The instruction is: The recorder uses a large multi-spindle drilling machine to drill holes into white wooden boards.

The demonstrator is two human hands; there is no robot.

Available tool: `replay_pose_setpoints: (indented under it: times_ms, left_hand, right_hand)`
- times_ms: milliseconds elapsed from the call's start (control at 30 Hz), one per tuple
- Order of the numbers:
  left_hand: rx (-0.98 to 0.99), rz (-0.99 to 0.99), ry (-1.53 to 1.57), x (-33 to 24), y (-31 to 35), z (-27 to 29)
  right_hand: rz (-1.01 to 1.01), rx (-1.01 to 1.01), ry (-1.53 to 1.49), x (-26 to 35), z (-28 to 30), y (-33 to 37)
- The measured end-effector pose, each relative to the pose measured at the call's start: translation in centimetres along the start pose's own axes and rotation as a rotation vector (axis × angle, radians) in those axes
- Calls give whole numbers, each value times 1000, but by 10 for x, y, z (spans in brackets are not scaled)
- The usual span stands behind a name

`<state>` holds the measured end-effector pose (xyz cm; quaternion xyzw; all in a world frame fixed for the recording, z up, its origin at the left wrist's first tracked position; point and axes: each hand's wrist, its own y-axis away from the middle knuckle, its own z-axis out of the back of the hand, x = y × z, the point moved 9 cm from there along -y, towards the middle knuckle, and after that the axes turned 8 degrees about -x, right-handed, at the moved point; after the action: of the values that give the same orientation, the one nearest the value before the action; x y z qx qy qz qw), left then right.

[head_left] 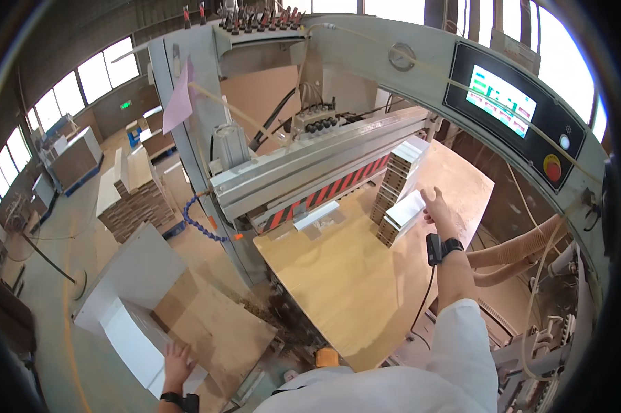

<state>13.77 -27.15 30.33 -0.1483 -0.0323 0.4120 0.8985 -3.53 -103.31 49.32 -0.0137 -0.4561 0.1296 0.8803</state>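
My right hand reaches over the wooden machine table and touches the near right end of a short stack of white-topped boards. Its fingers are spread against the stack's end, not wrapped round it. Right behind stands a taller stack of similar boards with brown layered edges. At the lower left, my left hand lies with fingers apart on white panels, which rest beside a brown board surface. Both wrists carry black bands with small devices.
A metal beam with a red-and-black striped strip crosses behind the plywood table. A control panel with a lit screen and red button is at upper right. A blue segmented hose hangs left. Board stacks stand on the floor beyond.
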Motion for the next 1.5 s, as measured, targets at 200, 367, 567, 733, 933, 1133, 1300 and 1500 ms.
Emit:
replay_pose_setpoints:
  times_ms: [200,367,567,733,933,1133,1300,1500]
  left_hand:
    - [-284,-118,330,-141,-93,34]
    - [-283,-302,632,-273,-175,61]
    - [-232,-528,818,-360,-224,29]
    - [-305,-541,732,-368,-221,29]
    - [-309,-546,722,-368,-226,28]
    - [-330,-505,827,-361,-234,23]
    - [-117,-338,709,-365,-285,7]
    - [-252,-550,395,-399,-372,7]
  right_hand:
    - [33,182,-114,-24,-25,-13]
    - [-36,32,-517,-60,-17,-16]
    - [360,-22,-713,4,1,103]
    - [679,-21,-370,24,-14,166]
    - [958,45,-352,72,-16,206]
    - [899,102,-364,64,-29,197]
    - [840,127,-357,52,-24,182]
    - [476,227,-497,13,-5,165]
